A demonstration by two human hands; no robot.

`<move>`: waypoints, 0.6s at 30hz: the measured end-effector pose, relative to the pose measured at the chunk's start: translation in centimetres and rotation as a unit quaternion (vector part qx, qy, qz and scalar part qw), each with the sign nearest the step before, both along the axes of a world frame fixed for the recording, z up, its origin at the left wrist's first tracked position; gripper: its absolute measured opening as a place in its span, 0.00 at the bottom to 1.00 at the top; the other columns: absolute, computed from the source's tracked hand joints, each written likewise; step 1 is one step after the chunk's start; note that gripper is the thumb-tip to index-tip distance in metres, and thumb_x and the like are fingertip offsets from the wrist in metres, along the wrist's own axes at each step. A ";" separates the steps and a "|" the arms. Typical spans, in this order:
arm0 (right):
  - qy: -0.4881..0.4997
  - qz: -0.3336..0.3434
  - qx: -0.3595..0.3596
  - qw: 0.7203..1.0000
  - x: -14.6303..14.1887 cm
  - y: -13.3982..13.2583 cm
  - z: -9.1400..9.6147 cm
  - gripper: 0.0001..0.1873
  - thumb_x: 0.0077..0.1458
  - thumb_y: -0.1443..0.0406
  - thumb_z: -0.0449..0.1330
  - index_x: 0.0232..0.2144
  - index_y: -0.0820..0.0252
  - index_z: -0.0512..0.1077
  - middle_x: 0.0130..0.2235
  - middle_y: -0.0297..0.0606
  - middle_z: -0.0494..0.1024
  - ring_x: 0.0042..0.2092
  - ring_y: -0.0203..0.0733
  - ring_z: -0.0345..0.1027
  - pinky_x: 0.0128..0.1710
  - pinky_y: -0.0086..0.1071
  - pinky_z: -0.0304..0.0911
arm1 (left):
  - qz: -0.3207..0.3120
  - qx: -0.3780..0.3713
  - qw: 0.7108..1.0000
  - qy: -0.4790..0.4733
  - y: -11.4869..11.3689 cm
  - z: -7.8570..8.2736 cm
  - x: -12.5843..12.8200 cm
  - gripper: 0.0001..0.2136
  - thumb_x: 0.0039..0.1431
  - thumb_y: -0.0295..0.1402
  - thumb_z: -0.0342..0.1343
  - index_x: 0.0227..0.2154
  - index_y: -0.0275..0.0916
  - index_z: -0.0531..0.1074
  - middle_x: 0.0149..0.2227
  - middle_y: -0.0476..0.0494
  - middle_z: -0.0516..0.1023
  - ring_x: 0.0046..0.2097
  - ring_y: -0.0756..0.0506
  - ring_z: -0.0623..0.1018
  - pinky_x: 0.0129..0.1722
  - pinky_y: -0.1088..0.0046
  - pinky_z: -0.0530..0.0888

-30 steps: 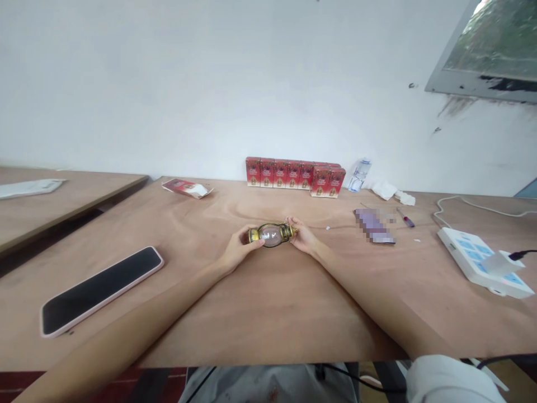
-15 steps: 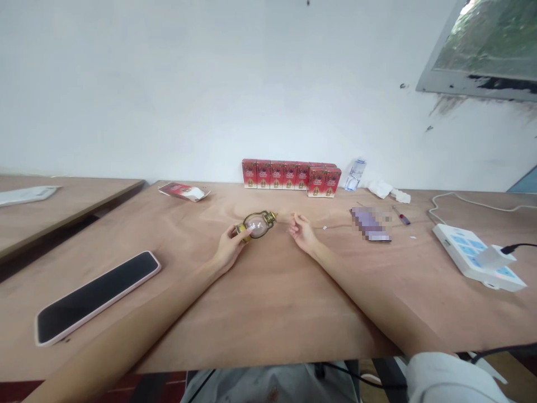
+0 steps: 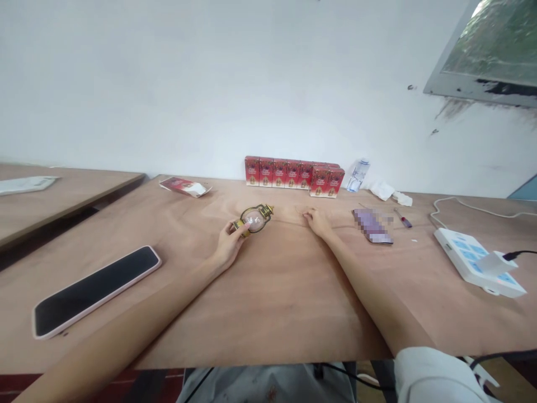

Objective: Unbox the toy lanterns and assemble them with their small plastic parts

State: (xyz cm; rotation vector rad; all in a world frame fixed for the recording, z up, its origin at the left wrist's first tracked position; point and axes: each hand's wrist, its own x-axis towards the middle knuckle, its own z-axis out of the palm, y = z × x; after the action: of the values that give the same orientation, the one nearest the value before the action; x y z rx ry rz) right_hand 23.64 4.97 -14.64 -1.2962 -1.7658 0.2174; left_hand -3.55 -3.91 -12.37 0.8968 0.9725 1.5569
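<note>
"What step is in hand?"
"Apparently handling: the left hand point(image 3: 229, 245) grips a brass-coloured lantern point(image 3: 254, 220) by its base, mid-table. The right hand point(image 3: 319, 223) hovers beside, fingers bunched; whether they pinch anything, I cannot tell."
"The next move?"
"It likely calls for a steady left grip; the globe looks fragile."
"The setting?"
"A wooden table point(image 3: 268, 313), red boxes point(image 3: 280, 173) along a white wall point(image 3: 188, 84), 2 standing forward; 1 phone point(image 3: 98, 291) lies left."

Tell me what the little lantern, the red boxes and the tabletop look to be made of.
Lantern: golden and shiny, perhaps metal or coated plastic; its globe looks clear with glints, so glass or plastic. Red boxes: probably smooth printed card, from their crisp edges and patterned fronts. Tabletop: apparently wood, dull finish, with wavy grain.
</note>
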 end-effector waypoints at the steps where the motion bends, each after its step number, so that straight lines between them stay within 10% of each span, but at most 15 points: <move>1: -0.016 -0.008 0.011 1.000 -0.2 -0.3 0.1 0.07 0.49 0.71 0.56 0.26 0.59 0.73 0.35 0.44 0.73 0.42 0.46 0.63 0.46 0.42 0.57 | 0.011 0.003 1.000 0.001 0.0 0.0 0.0 0.20 0.32 0.34 0.67 0.30 0.37 0.66 0.33 0.50 0.73 0.35 0.51 0.75 0.37 0.73 0.72; 7: -0.095 -0.004 0.149 0.984 -2.9 -4.1 0.3 0.13 0.56 0.66 0.50 0.42 0.61 0.70 0.47 0.50 0.69 0.48 0.50 0.61 0.48 0.47 0.58 | 0.136 0.188 0.960 0.157 -0.6 0.4 -0.1 0.28 0.34 0.32 0.68 0.40 0.42 0.62 0.41 0.48 0.71 0.45 0.47 0.73 0.47 0.71 0.68; 18: -0.029 0.134 0.267 0.954 -9.7 -10.6 0.8 0.08 0.56 0.60 0.57 0.36 0.54 0.73 0.38 0.40 0.73 0.41 0.41 0.67 0.43 0.38 0.63 | 0.102 0.374 0.728 0.565 -2.5 -0.3 -0.3 0.17 0.50 0.37 0.61 0.44 0.44 0.70 0.42 0.43 0.78 0.46 0.39 0.72 0.49 0.59 0.56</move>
State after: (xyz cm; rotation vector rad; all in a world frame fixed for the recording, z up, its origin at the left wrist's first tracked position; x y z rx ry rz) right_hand 13.98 -5.66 -13.80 -0.6813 -1.8761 -0.1455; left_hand -3.90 -6.43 -12.64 2.5849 1.2580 1.5221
